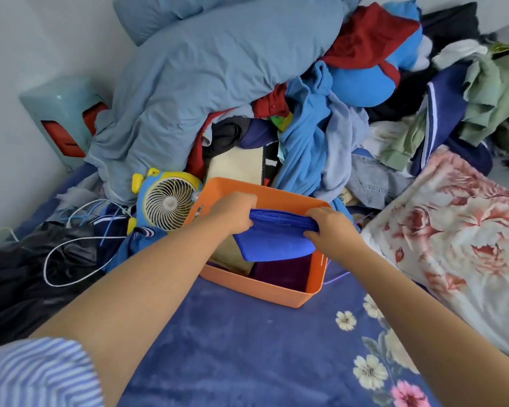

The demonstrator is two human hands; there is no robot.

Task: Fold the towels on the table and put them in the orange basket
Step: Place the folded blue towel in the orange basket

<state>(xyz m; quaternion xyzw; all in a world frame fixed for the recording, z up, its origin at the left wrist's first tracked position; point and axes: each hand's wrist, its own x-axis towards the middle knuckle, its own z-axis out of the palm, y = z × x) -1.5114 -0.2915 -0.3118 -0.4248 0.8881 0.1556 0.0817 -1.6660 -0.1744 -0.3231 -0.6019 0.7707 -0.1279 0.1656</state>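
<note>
Towel (272,240), royal blue, fine plush nap, folded into a thick flat packet; stitched hem visible along the upper folded edge. Held over the open mouth of the orange basket (265,290), lower corner dipping inside, above the other cloths already lying there.

Left hand (234,212) grips the towel's left upper end, fingers curled over the top edge, thumb side toward the camera. Right hand (331,227) pinches the right upper end, fingers wrapped round the fold, thumb under it. Both forearms reach in from the near side; striped sleeve (39,374) at lower left.

Basket contents: a tan folded cloth (231,257) on the left, a dark purple cloth (281,271) on the right, both lying low below the rim.

Basket sits on a blue floral blanket (247,348). Just beside its left wall, a small blue-and-yellow fan (168,201), grille facing up. White cord (71,248) loops across dark fabric further left. Behind the basket, a tall heap of mixed clothes (321,127) and a grey-blue duvet (203,69). Rose-patterned pillow (453,230) lies to the right.
</note>
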